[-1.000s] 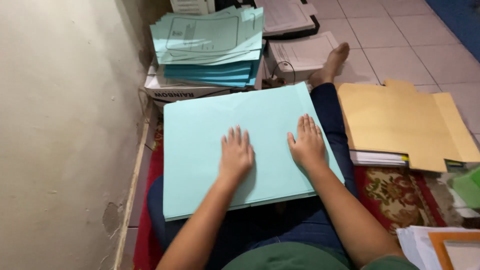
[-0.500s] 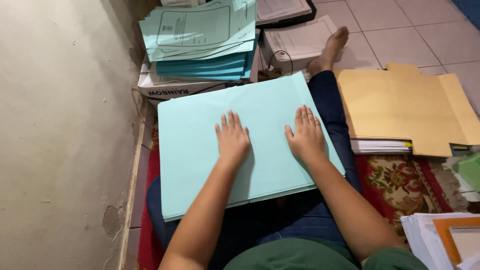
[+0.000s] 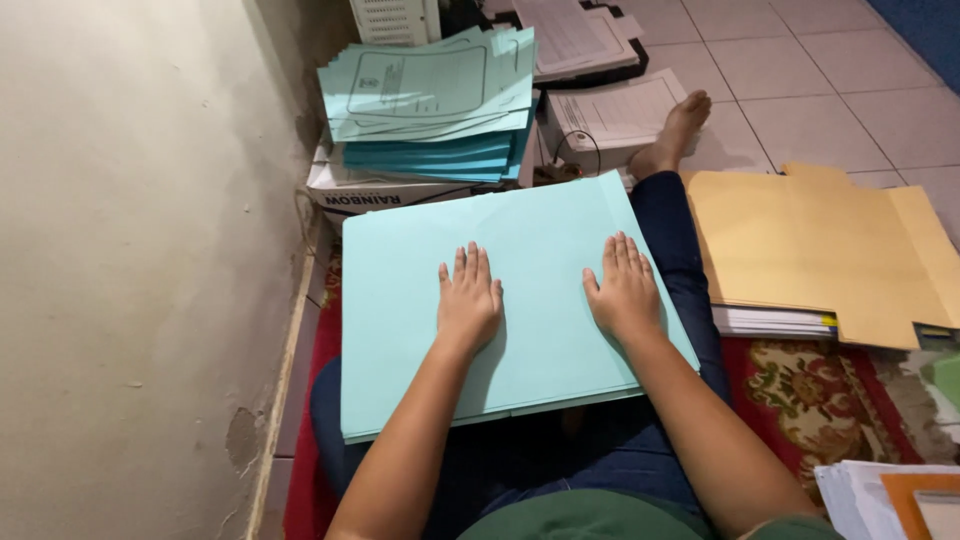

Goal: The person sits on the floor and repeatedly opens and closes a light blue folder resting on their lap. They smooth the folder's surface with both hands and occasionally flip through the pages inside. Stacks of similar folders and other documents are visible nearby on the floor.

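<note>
Barely anything shifted vs. earlier frames: both palms stay flat on the light blue folder (image 3: 520,300), which lies across the lap, pressed down so it sits flat. Left hand (image 3: 468,300) & right hand (image 3: 625,292): fingers straight, grip released, nothing clasped. Far: stack of blue folders (image 3: 435,105) on a box. Right: tan folder (image 3: 830,250) on the floor.

The light blue folder (image 3: 520,300) conceals the lap beneath it. The paper stack (image 3: 880,495) is cut off at the bottom right edge. Print on the upper folder pile (image 3: 430,95) is too small to read.
</note>
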